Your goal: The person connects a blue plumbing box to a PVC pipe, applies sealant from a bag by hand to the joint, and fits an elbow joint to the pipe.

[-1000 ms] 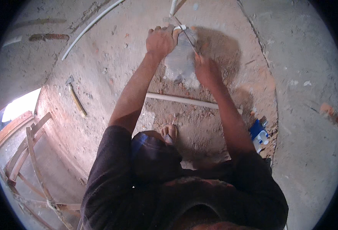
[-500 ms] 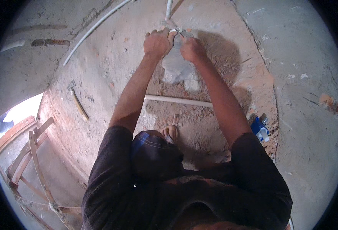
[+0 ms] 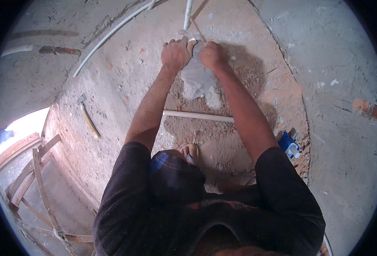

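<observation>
My left hand (image 3: 175,54) is closed at the far end of my reach, thumb beside a small white piece (image 3: 192,41); whether it grips that piece is unclear. Just right of it, my right hand (image 3: 213,55) is closed around a thin brownish stick (image 3: 198,30) that slants up and left. Under and between both hands lies a crumpled grey sheet (image 3: 198,79) on the rubble. A white pipe (image 3: 188,15) comes down from the top edge and ends just beyond my hands.
Another white pipe (image 3: 199,115) lies crosswise under my forearms. To the left are a hammer (image 3: 88,117), a curved white pipe (image 3: 107,36) and a wooden frame (image 3: 39,175). A blue-and-white object (image 3: 289,145) sits by my right elbow. My foot (image 3: 191,151) stands on the debris.
My right hand has turned slightly, and the stick now shows clearly, pointing up and left. My left hand has stayed nearly in place. The whole view has shifted slightly downward.
</observation>
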Action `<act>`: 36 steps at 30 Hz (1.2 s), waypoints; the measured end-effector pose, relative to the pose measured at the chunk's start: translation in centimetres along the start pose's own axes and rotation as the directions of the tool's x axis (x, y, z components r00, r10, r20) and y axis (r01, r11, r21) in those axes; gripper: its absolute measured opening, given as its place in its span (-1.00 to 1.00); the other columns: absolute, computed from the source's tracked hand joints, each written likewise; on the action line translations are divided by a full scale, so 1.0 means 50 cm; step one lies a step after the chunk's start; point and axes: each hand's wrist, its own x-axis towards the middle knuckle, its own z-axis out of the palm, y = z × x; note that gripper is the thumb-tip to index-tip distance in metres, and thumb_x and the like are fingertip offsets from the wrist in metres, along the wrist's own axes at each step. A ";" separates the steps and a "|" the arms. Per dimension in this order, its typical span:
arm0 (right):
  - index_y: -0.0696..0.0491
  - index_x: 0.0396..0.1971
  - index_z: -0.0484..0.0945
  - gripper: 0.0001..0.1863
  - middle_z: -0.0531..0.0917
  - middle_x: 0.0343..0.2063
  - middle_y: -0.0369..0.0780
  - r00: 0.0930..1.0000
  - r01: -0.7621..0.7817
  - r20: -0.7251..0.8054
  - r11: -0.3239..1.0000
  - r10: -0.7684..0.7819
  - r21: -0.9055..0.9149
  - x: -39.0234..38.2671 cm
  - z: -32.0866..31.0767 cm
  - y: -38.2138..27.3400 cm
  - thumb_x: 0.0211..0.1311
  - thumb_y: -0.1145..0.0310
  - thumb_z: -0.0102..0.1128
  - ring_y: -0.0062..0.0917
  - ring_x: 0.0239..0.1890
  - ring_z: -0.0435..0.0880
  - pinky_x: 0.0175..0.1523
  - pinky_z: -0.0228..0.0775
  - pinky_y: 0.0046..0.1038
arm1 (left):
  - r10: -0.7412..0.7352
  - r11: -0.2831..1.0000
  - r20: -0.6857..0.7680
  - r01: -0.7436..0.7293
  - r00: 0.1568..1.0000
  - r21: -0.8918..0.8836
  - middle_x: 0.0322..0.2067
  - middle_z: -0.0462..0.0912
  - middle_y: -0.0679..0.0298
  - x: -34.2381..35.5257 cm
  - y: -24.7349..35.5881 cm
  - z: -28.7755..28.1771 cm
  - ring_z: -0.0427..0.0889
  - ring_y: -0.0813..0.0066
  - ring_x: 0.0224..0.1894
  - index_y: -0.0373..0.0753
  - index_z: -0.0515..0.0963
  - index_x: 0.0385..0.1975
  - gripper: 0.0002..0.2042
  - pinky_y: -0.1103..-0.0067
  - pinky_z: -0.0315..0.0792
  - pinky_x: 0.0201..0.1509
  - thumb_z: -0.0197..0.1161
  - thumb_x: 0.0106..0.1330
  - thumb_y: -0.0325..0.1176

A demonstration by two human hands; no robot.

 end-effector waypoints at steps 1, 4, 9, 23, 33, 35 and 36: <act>0.12 -0.12 0.60 -0.65 0.69 -0.22 0.02 0.998 0.003 -0.060 1.000 -0.003 -0.003 -0.019 -0.008 0.010 0.15 0.26 0.06 -0.05 -0.14 0.68 -0.03 0.52 -0.09 | -0.006 1.000 0.000 0.006 1.000 -0.003 -0.43 0.68 -0.02 0.000 -0.003 -0.004 0.67 -0.01 -0.26 -0.21 0.54 -0.27 -0.57 0.15 0.48 -0.10 -0.07 0.44 0.07; 0.12 -0.07 0.59 -0.60 0.68 -0.21 0.03 0.990 -0.137 -0.032 0.990 0.136 -0.025 -0.060 -0.002 0.105 0.17 0.21 0.07 -0.03 -0.14 0.67 -0.01 0.51 -0.07 | -0.013 0.999 0.003 0.013 1.000 -0.029 -0.45 0.67 -0.03 0.000 0.013 -0.010 0.67 -0.01 -0.27 -0.21 0.54 -0.29 -0.57 0.17 0.49 -0.13 -0.05 0.44 0.06; 0.18 -0.03 0.57 -0.54 0.66 -0.19 0.10 0.928 -0.295 0.193 0.944 0.320 -0.147 -0.159 -0.005 0.213 0.25 0.13 0.04 -0.04 -0.10 0.66 0.06 0.47 -0.07 | 0.025 0.999 -0.043 -0.026 0.999 -0.036 -0.48 0.65 -0.04 -0.006 -0.006 -0.004 0.65 -0.05 -0.31 -0.25 0.53 -0.31 -0.60 0.17 0.49 -0.14 -0.03 0.44 0.01; 0.16 -0.18 0.61 -0.60 0.60 -0.49 -0.32 0.905 -0.418 0.420 0.317 0.066 0.851 -0.198 -0.211 0.037 0.30 0.07 0.23 -0.67 -0.49 0.55 -0.35 0.45 -0.60 | 0.285 0.804 -0.152 -0.322 0.946 -0.500 -0.28 0.61 -0.07 -0.110 0.146 -0.172 0.59 -0.12 -0.20 -0.28 0.53 -0.14 -0.73 0.17 0.46 -0.13 0.14 0.35 -0.20; 0.19 -0.13 0.63 -0.66 0.59 -0.48 -0.35 0.891 -0.418 0.435 0.137 -0.132 0.898 -0.285 -0.344 0.151 0.25 0.24 0.31 -0.73 -0.50 0.50 -0.43 0.35 -0.67 | 0.330 0.651 0.019 -0.213 0.944 -0.728 -0.32 0.65 0.02 -0.130 0.290 -0.255 0.68 0.10 -0.28 -0.28 0.52 -0.11 -0.68 0.34 0.50 -0.19 0.31 0.29 -0.19; 0.20 -0.07 0.61 -0.65 0.59 -0.44 -0.34 0.902 -0.399 0.411 0.106 -0.131 0.911 -0.323 -0.378 0.169 0.27 0.27 0.29 -0.73 -0.46 0.51 -0.42 0.35 -0.67 | 0.372 0.588 0.042 -0.200 0.927 -0.784 -0.34 0.65 0.05 -0.130 0.322 -0.264 0.69 0.20 -0.31 -0.28 0.51 -0.11 -0.68 0.38 0.50 -0.21 0.31 0.30 -0.19; 0.21 -0.05 0.60 -0.66 0.60 -0.43 -0.33 0.911 -0.387 0.400 0.126 -0.104 0.914 -0.345 -0.395 0.177 0.29 0.29 0.27 -0.72 -0.45 0.51 -0.41 0.35 -0.67 | 0.413 0.561 0.051 -0.210 0.909 -0.801 -0.35 0.65 0.06 -0.129 0.336 -0.264 0.69 0.25 -0.33 -0.28 0.51 -0.11 -0.68 0.39 0.50 -0.22 0.31 0.30 -0.18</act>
